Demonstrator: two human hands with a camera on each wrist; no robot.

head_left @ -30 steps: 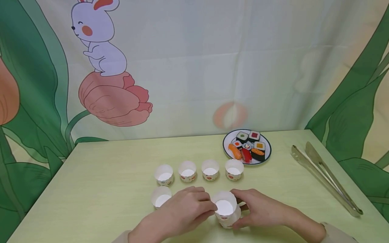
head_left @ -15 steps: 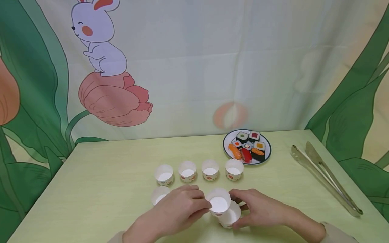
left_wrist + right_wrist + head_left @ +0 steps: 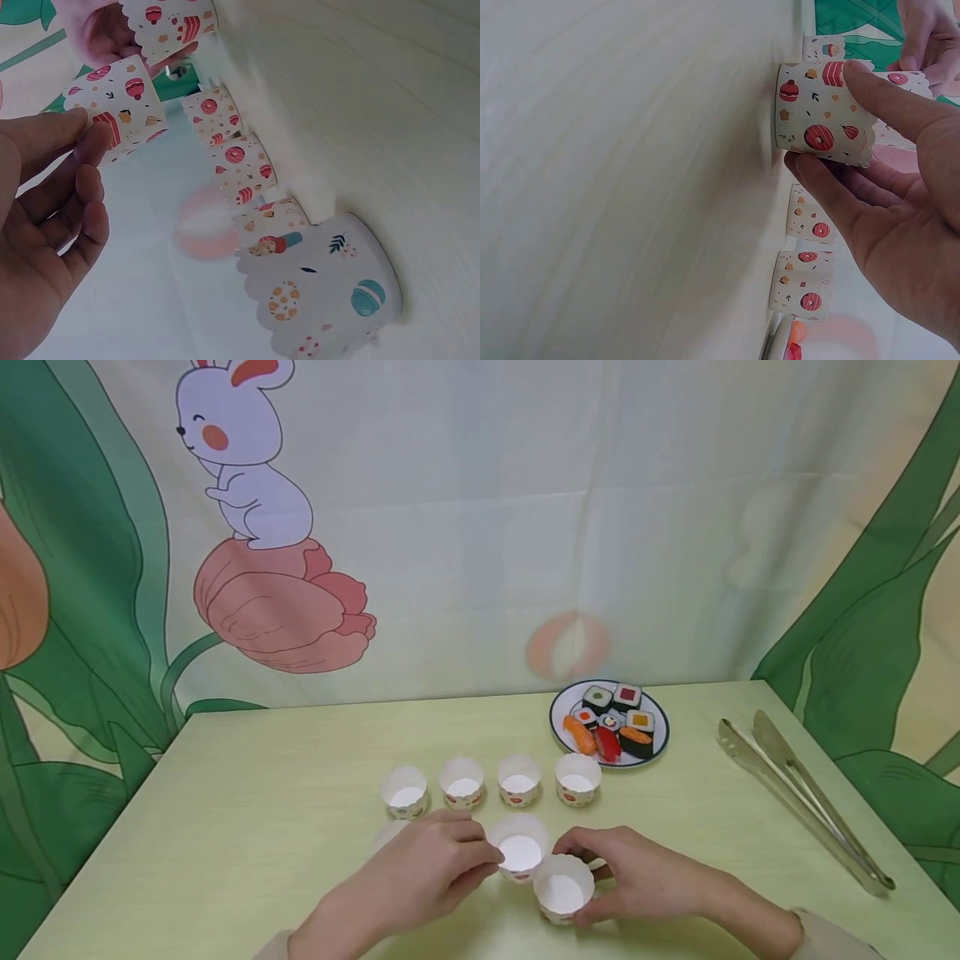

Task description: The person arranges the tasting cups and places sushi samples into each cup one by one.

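Observation:
Between thumb and forefinger, my left hand pinches the rim of a white paper baking cup. In the left wrist view this cup, printed with red sweets, is raised off the table. My right hand grips a second baking cup, thumb on one side and fingers on the other. That cup stands upright on the table in the right wrist view. Another baking cup is mostly hidden behind my left hand. Several more upright baking cups form a row farther back.
A blue-rimmed plate of sushi pieces stands behind the row, toward the right. Metal tongs lie along the table's right side. A printed curtain hangs behind the pale green table.
My left hand has lifted the upper cup off the one in my right hand and moved it left and slightly away. The right hand and its cup have stayed put.

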